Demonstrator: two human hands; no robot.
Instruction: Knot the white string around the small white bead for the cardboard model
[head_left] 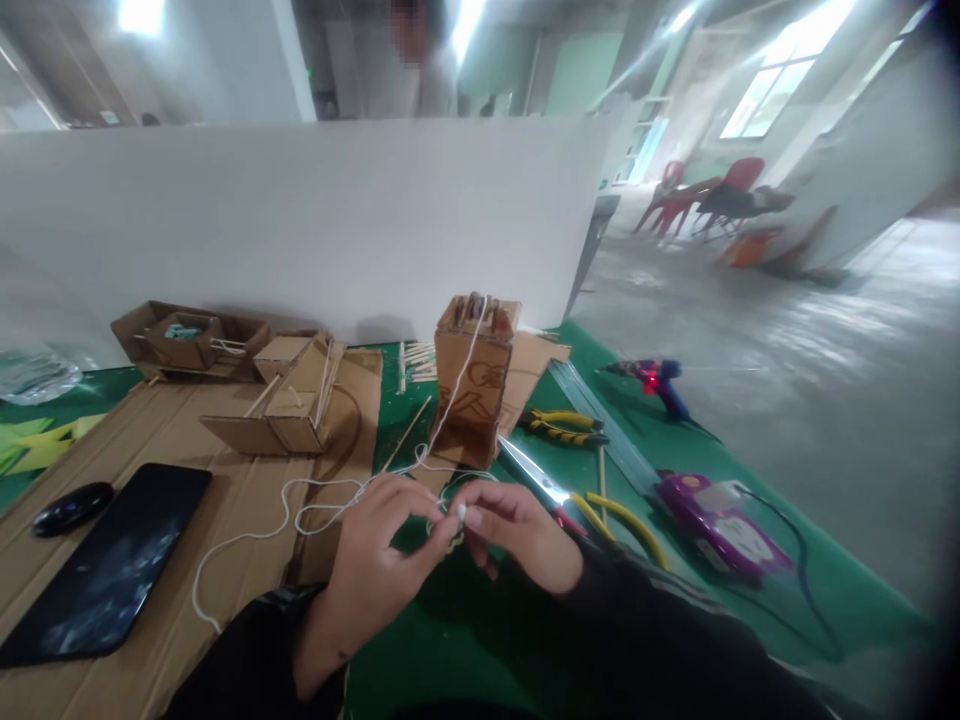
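Over the green tabletop, my left hand (382,560) and my right hand (525,530) meet fingertip to fingertip. Both pinch a white string (322,507), with a small white bit of it showing between the right thumb and finger. Just below the fingertips is a small yellowish thing, too small to make out. Loose loops of the string spread left over the cardboard sheet (247,490). It also runs up to the top of a tall cardboard tower (476,380), which stands upright just beyond my hands.
Scissors (540,472), yellow-black pliers (566,427), a purple device (720,525) and a cordless drill (656,380) lie to the right. Left are a phone-like black slab (112,570), a black mouse (73,508) and cardboard assemblies (292,400). A white panel (300,220) stands behind.
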